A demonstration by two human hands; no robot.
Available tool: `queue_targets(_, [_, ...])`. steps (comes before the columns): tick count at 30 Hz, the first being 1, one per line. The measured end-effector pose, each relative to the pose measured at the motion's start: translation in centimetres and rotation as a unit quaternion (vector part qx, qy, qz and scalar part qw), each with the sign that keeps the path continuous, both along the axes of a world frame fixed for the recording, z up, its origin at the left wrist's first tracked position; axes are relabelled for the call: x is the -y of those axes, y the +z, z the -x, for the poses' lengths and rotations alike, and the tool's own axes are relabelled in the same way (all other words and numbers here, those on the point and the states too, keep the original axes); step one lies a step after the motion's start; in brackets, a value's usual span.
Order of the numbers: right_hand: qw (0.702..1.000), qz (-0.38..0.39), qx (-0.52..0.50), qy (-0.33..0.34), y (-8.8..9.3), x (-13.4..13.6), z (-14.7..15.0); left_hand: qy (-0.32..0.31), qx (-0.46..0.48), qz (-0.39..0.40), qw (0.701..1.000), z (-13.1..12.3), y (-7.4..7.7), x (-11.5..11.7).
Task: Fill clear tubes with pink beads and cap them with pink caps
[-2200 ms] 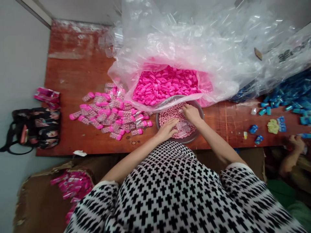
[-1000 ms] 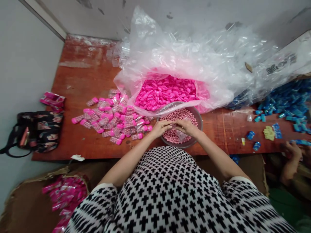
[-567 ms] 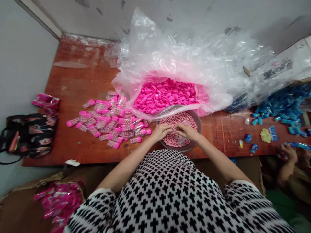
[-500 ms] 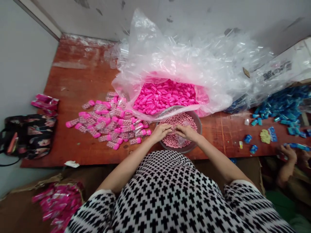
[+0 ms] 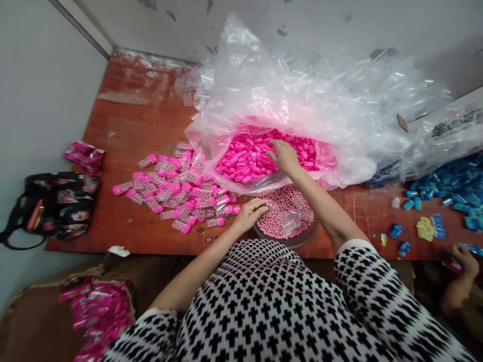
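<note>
My right hand (image 5: 284, 155) reaches into the clear plastic bag (image 5: 302, 105) and rests on the heap of bright pink caps (image 5: 245, 158); its fingers are curled down among them. My left hand (image 5: 252, 211) hovers at the left rim of the metal bowl (image 5: 302, 240) of pale pink candy balls (image 5: 279, 211), fingers closed round a small clear container filled with balls. Empty clear containers lie on top of the balls in the bowl. A pile of filled, pink-capped containers (image 5: 177, 191) lies on the table to the left of the bowl.
The red-brown wooden table (image 5: 128, 125) meets grey walls at the back and left. A dark patterned bag (image 5: 56, 206) hangs at the left edge. Pink packets (image 5: 98, 311) fill a box below. Blue items (image 5: 449, 186) lie at the right, near another person's hand (image 5: 462, 261).
My right hand has left the bowl and gone forward into the bag of pink caps. My left hand stayed at the bowl's rim. The view has shifted slightly.
</note>
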State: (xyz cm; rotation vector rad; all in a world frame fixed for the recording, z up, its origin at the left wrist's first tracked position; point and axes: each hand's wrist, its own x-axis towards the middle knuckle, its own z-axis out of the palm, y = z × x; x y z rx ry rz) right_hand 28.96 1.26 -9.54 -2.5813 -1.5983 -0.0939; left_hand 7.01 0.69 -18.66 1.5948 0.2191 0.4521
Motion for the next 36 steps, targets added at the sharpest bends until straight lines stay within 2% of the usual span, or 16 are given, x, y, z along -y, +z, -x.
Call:
queue_targets(2, [0.998,0.054,0.03,0.001,-0.5,-2.1,-0.1,0.03,0.004,0.035,0.999,0.2,-0.1,-0.4])
queue_targets(4, [0.995,0.089,0.039,0.003,-1.0,-3.0,-0.3,0.064,0.006,0.09,0.994,0.3,-0.2,-0.9])
queue_targets(6, [0.997,0.073,0.024,0.0,-1.0,-2.7,-0.6,0.089,0.014,0.165,0.982,0.2,-0.2,-1.6])
queue_targets(10, [0.991,-0.057,-0.114,0.032,0.0,0.7,-0.6,0.128,0.05,0.269,0.953,-0.7,0.6,-2.8])
queue_targets(14, [0.94,-0.12,-0.312,0.063,1.5,5.2,1.7,0.151,0.12,0.341,0.92,-2.2,2.1,-3.3])
queue_targets(18, [0.9,-0.143,-0.407,0.058,1.7,8.1,5.0,0.129,0.137,0.386,0.903,-3.2,3.1,-2.3])
queue_targets(22, [0.886,-0.161,-0.431,0.064,1.2,9.2,6.6,0.106,0.127,0.357,0.919,-2.9,3.4,-0.8])
queue_targets(24, [0.885,-0.137,-0.438,0.077,1.2,9.7,6.8,0.095,0.122,0.331,0.931,-2.4,3.5,-0.3])
queue_targets(27, [0.923,-0.074,-0.362,0.105,1.9,10.4,6.6,0.079,0.112,0.295,0.946,-1.7,3.7,0.0])
queue_targets(30, [0.966,-0.085,-0.218,0.111,3.2,11.0,6.4,0.089,0.095,0.25,0.96,-1.3,3.4,0.0])
queue_targets(33, [0.976,-0.129,-0.146,0.099,4.4,11.3,6.7,0.113,0.065,0.162,0.978,-1.2,2.8,0.0])
queue_targets(36, [0.98,-0.099,-0.105,0.134,4.6,11.3,7.7,0.126,0.047,0.073,0.988,-1.1,2.6,0.2])
